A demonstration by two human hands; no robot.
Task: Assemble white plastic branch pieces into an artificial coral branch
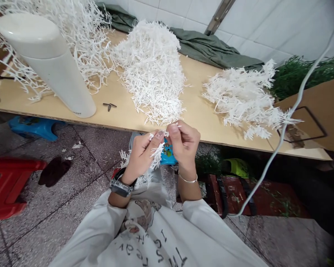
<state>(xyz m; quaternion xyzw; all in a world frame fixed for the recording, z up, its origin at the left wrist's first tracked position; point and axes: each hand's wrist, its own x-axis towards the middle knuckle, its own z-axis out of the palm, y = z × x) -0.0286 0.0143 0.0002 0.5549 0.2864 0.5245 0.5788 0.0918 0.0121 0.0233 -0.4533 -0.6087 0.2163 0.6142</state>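
Your grip is narrow: left hand (pixel 141 151) holds a white strand (pixel 157 153) just before the surface (pixel 117 120), right hand (pixel 185 142) probably pinching its end. Fine fingertip work seems in hand, calling for a light touch. Beyond, a white pile (pixel 157 74) crowds the way; a bottle (pixel 63 79) stands left, green cloth (pixel 211 51) behind.

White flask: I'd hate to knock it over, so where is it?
In the head view, the white flask stands toward the left of the table, just left of the small dark pieces.
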